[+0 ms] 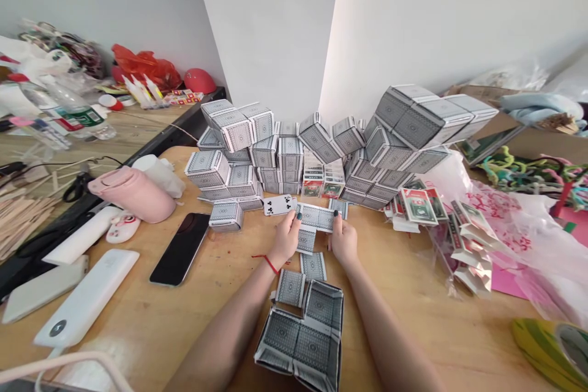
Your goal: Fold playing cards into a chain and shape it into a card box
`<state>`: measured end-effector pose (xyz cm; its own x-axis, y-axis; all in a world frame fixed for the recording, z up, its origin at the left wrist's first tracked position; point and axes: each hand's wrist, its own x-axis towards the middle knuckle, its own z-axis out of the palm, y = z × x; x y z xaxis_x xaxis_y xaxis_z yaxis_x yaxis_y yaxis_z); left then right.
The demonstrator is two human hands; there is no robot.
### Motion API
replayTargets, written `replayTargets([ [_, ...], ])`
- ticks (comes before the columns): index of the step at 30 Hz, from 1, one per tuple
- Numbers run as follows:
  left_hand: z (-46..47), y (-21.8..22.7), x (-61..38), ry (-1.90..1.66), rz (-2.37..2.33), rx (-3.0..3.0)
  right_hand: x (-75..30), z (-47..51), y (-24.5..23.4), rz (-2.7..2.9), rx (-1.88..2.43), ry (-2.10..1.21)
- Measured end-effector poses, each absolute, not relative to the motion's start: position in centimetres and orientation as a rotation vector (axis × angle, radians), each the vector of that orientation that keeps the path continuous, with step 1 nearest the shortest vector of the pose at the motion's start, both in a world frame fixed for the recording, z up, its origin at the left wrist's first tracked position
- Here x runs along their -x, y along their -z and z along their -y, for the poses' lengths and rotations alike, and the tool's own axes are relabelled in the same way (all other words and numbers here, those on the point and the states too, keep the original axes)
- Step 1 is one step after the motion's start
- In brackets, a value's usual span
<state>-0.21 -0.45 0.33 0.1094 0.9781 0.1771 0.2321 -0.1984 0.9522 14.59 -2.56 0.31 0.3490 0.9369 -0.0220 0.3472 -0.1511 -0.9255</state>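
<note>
Between my two hands is a strip of grey-patterned playing cards (316, 218). My left hand (287, 236) pinches its left end, thumb on top, and my right hand (344, 239) pinches the right end. Just beyond my left hand lies a face-up club card (278, 205). Under and nearer than the strip are loose face-down cards (313, 266). Close to me, between my forearms, sits an open-topped structure folded from cards (298, 337), with a single card (290, 288) at its upper left.
Stacked card blocks (264, 162) line the table's back, some leaning. Card boxes (420, 205) and plastic wrap lie right, with yellow tape (551, 349) in front. To the left are a black phone (180, 249), a white power bank (87, 297) and a pink tumbler (133, 193).
</note>
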Motion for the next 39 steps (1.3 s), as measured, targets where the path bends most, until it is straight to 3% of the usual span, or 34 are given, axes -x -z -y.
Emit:
replayTargets([
  [12, 0.1, -0.5, 0.5, -1.174, -1.437, -1.568, -14.4, 2.8, 0.3, 1.313, 1.702, -0.600],
  [19, -0.1, -0.8, 0.7, -1.230, -1.440, -1.463, -14.2, 2.8, -0.6, 1.217, 1.558, -0.939],
  [25, -0.3, -1.0, 0.7, -1.244, -1.055, -1.265, -14.4, 2.3, -0.8, 0.993, 1.301, -1.055],
  [29, -0.8, -0.5, 1.0, -1.273, -1.061, -1.112, -14.5, 2.3, -0.4, 0.869, 1.135, -1.247],
  [39, -1.2, -0.6, 2.0, -1.191, -1.137, -1.383, -14.9, 2.2, -1.1, 1.030, 1.122, -1.298],
])
